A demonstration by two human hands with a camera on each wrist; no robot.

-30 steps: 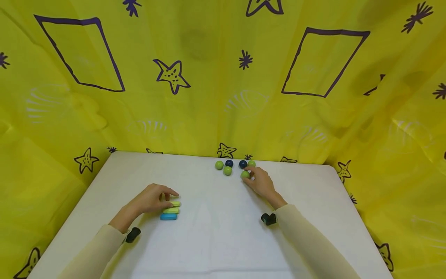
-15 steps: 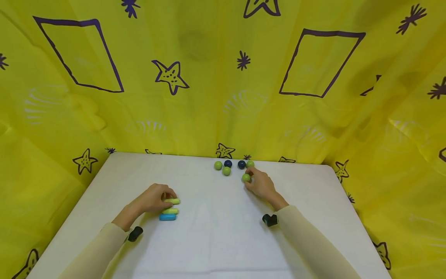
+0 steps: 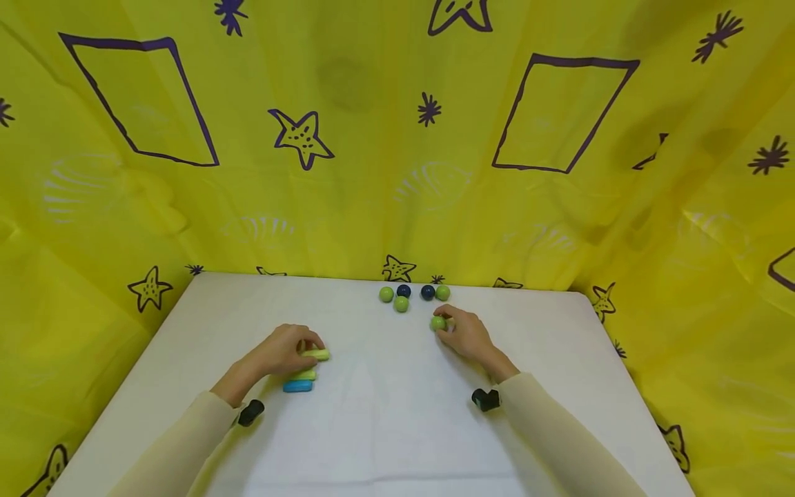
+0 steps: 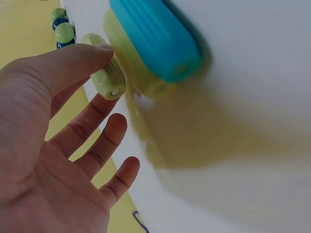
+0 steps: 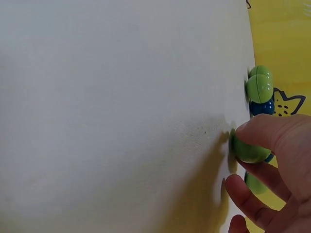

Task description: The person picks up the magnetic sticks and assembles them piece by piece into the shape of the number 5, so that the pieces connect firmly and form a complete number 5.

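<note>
My left hand (image 3: 306, 350) pinches a yellow-green stick (image 3: 317, 355) at its near end, just above a second yellow-green stick (image 3: 303, 375) and a blue stick (image 3: 298, 386) lying side by side. In the left wrist view the thumb (image 4: 73, 58) lies on the yellow-green stick (image 4: 104, 82) beside the blue stick (image 4: 155, 39). My right hand (image 3: 442, 328) grips a green ball (image 3: 437, 322) with its fingertips, low over the table. In the right wrist view its fingers (image 5: 272, 133) curl over the green ball (image 5: 248, 151).
Three green balls (image 3: 386, 295) and two dark blue balls (image 3: 404, 290) sit near the far edge of the white table (image 3: 385, 428). A yellow cloth (image 3: 373, 172) with drawn stars walls in the table on three sides.
My right hand has drawn the green ball away from the group of balls, toward me. My left hand has shifted the top yellow-green stick slightly to the right.
</note>
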